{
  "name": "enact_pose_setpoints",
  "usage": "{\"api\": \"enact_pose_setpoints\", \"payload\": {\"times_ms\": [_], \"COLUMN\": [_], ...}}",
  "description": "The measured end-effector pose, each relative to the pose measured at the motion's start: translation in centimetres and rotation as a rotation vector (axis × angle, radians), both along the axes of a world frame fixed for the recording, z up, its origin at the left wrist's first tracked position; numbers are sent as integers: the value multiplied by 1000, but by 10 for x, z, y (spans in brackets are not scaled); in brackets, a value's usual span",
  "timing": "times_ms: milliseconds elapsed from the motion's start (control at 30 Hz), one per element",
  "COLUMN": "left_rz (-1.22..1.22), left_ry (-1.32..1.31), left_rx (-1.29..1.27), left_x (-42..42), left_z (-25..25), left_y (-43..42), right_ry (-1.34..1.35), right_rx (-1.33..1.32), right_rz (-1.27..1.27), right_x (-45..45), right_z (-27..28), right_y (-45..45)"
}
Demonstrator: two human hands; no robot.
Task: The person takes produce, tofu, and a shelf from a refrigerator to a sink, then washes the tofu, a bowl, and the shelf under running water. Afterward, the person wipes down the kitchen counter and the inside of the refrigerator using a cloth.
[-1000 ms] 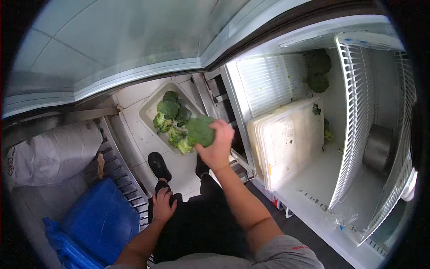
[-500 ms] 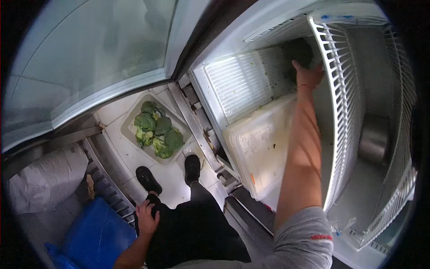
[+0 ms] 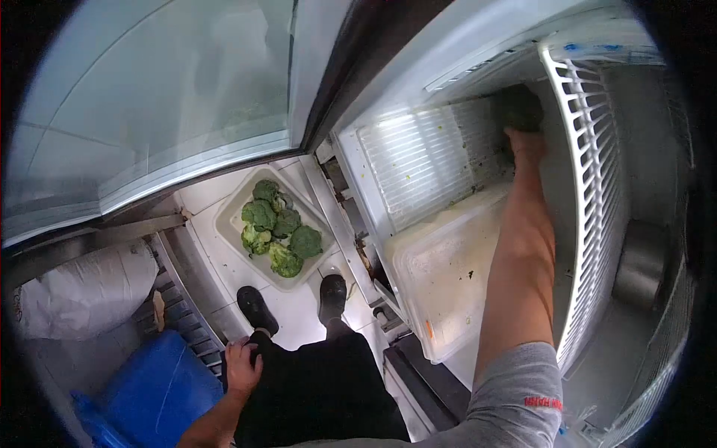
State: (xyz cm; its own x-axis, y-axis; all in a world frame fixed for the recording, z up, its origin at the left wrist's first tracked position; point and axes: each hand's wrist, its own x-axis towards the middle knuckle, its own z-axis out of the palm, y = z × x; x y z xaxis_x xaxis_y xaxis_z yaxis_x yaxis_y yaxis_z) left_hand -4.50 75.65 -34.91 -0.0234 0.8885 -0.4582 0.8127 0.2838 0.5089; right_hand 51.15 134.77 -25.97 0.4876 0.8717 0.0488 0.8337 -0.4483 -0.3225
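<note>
Deep inside the fridge, my right hand (image 3: 527,142) is on a dark green broccoli head (image 3: 520,107) in the back corner. The thumb shows against it, while the other fingers are mostly hidden in shadow. My left hand (image 3: 243,366) rests on my left knee, its fingers apart and holding nothing. On the floor beyond my feet, a pale plastic tub (image 3: 228,213) contains several broccoli heads (image 3: 285,224). Beneath my right forearm lies a whitish plastic lid or container (image 3: 441,287) with dark specks on it.
A white wire rack (image 3: 586,187) stands upright right of my arm, with a metal pot (image 3: 641,261) behind it. The glass door (image 3: 179,97) hangs at upper left. Left of my legs are a blue plastic container (image 3: 160,384) and a white sack (image 3: 89,291).
My right hand has gone from spread fingers beside the broccoli head to contact with it. The view has shifted slightly; my left hand stays on the knee.
</note>
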Motion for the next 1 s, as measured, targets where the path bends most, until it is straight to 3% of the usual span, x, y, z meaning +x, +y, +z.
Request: {"api": "enact_pose_setpoints", "payload": {"times_ms": [133, 267, 367, 433, 533, 567, 600, 667, 700, 800, 867, 933, 1000], "left_rz": [-6, -29, -27, -15, -12, -7, -8, -15, -17, 2, -16, -33, -33], "left_ry": [-39, -27, -67, -52, -44, -39, -34, -36, -37, -27, -30, -2, -10], "left_rx": [-22, -39, -36, -28, -24, -13, -11, -11, -12, -29, -25, -16, -25], "left_x": [3, 7, 5, 5, 7, 6, 5, 6, 5, 6, 6, 6, 7], "left_z": [1, 0, 5, 5, 2, 1, 0, -1, -1, 1, 0, -4, 0], "left_y": [2, 1, 1, 2, 0, -1, -1, -5, -5, -6, -8, -13, -8], "right_ry": [-353, -370, -365, -620, -838, -867, -862, -641, -617, -685, -698, -527, -112], "right_rx": [-24, -146, -242, -570, -397, -361, -360, -170, -117, -225, -90, -7, 289], "right_rz": [-173, -140, -107, 73, -34, -128, -129, 184, 227, 178, 103, 90, 208], "right_x": [-15, -57, -73, -55, -77, -141, -141, -134, -102, -119, -143, -188, -225], "right_z": [4, 62, 65, 55, 34, 72, 73, 74, 40, 35, 36, 70, 106], "right_y": [-41, -57, -49, -14, -22, -55, -54, -50, -28, -27, -43, -75, -126]}}
